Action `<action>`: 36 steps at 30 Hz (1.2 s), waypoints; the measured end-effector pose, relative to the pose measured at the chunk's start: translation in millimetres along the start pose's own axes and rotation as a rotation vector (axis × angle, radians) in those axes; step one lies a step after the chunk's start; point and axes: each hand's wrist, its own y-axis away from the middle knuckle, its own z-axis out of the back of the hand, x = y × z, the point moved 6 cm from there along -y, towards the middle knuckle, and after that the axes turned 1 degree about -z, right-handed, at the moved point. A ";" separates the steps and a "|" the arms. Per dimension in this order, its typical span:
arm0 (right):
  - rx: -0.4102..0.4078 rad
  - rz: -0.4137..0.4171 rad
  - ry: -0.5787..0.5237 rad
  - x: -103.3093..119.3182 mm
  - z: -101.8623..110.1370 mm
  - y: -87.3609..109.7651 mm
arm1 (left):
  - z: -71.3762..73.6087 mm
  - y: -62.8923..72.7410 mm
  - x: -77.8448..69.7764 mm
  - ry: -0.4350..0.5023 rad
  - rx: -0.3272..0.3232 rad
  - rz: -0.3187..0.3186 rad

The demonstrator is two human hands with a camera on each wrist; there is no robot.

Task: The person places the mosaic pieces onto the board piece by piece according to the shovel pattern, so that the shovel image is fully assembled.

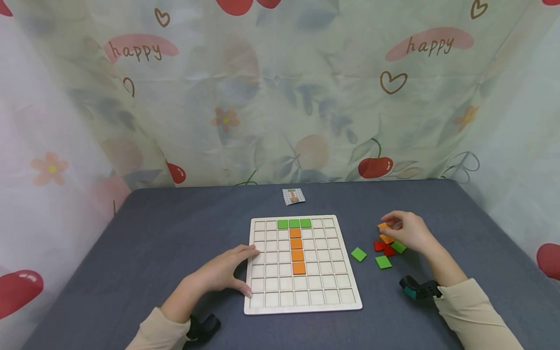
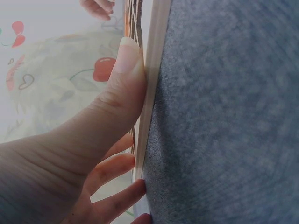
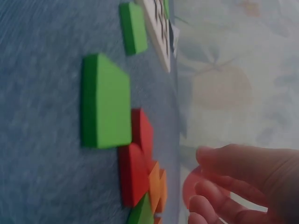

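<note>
A white grid board (image 1: 271, 272) lies on the table with three green tiles (image 1: 294, 223) in its top row and a column of orange tiles (image 1: 296, 243) below the middle one. My left hand (image 1: 220, 272) rests against the board's left edge, thumb (image 2: 126, 70) and fingers spread along the rim. Right of the board, my right hand (image 1: 410, 232) is over a small pile, its fingers loosely bent with nothing visible between them in the right wrist view. Under it are loose orange tiles (image 1: 387, 238), red tiles (image 3: 133, 172) and a green tile (image 1: 398, 247).
Two more green tiles lie apart from the pile, one near the board (image 1: 359, 254) and one in front of the red ones (image 3: 112, 102). Behind the board is a small printed card (image 1: 293, 196). A patterned curtain (image 1: 275, 97) hangs behind the dark table (image 1: 175, 218).
</note>
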 end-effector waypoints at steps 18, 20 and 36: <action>0.102 -0.073 0.050 -16.7 -9.3 1.2 | -1.4 -0.3 1.4 0.004 -0.005 0.013; 0.099 -0.075 0.056 -15.6 -9.8 1.3 | -1.8 -0.4 1.7 0.002 -0.006 0.014; 0.079 -0.090 0.111 -13.3 -12.8 -1.5 | -0.8 0.2 -1.3 -0.014 -0.007 -0.009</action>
